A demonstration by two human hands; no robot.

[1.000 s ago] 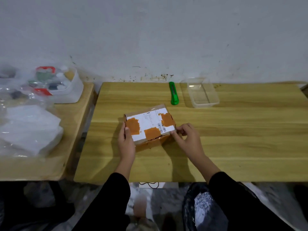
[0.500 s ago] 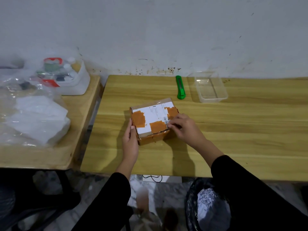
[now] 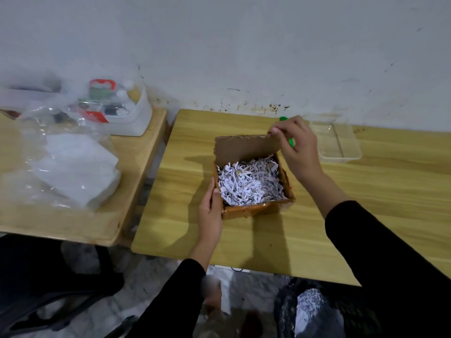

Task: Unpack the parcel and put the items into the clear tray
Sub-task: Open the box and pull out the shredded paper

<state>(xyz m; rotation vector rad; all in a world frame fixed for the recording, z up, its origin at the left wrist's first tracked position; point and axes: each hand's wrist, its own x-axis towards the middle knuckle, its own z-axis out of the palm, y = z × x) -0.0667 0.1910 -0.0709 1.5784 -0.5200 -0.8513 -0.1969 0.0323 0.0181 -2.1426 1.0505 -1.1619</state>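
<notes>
The brown cardboard parcel (image 3: 253, 208) sits on the wooden table (image 3: 366, 203) with its lid (image 3: 244, 148) swung up and back. Shredded white paper (image 3: 251, 184) fills the inside; any items under it are hidden. My left hand (image 3: 210, 211) grips the parcel's front left corner. My right hand (image 3: 296, 147) pinches the lid's far right corner and holds it up. The clear tray (image 3: 351, 154) stands empty at the back, just right of my right hand.
A green utility knife (image 3: 290, 141) lies mostly hidden behind my right hand. On the left side table (image 3: 102, 223) lie a clear bag of white material (image 3: 73, 172) and a white tub of small items (image 3: 122, 111). A black bag with shredded paper (image 3: 314, 311) is on the floor.
The lid, flat and taped before, has been lifted open by my right hand, showing the shredded paper. My left hand stays at the parcel's left side.
</notes>
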